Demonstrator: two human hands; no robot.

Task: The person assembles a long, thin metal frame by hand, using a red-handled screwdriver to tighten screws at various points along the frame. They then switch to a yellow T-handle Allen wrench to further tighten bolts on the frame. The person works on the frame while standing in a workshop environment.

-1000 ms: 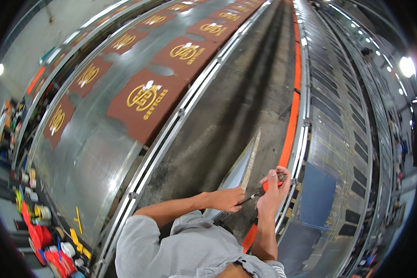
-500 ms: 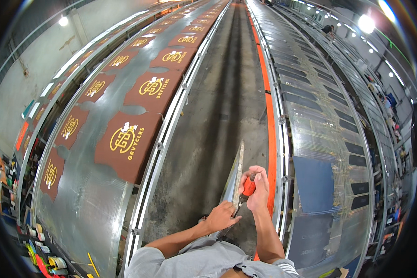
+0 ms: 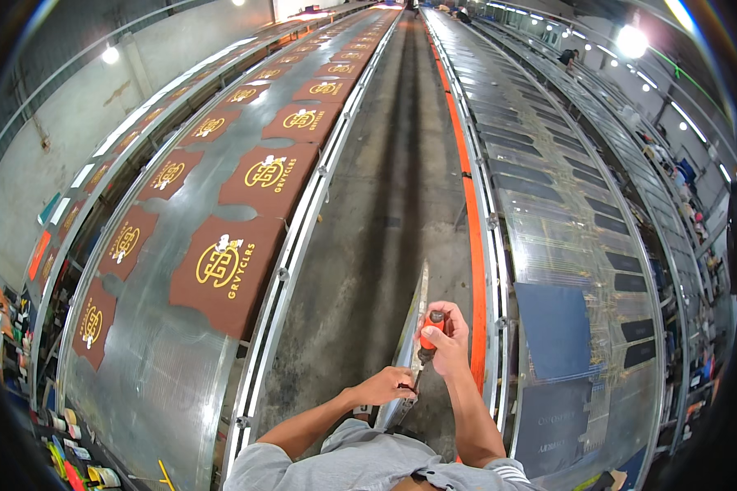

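My right hand [image 3: 449, 340] is closed around the orange and black handle of a screwdriver [image 3: 431, 330], its shaft pointing down toward my left hand. A narrow, pale-edged frame [image 3: 422, 296] with a bluish sheet-like face stands on edge in front of my body, seen almost edge-on. My left hand [image 3: 385, 386] is closed at the near end of this frame, close to the screwdriver's tip. Something small and dark shows at its fingertips, too small to name. The screwdriver's tip is partly hidden there.
A long printing table [image 3: 168, 368] on the left carries brown printed fabric pieces [image 3: 229, 266]. On the right, another long table [image 3: 622, 385] holds dark blue pieces [image 3: 553, 327]. Metal rails [image 3: 268, 315] and an orange strip [image 3: 477, 327] border the concrete aisle [image 3: 385, 221]. A person [image 3: 568, 57] is far right.
My left hand has drawn its fingers in at the frame's near end. The screwdriver has shifted slightly left and turned more upright in my right hand. The view has tilted slightly.
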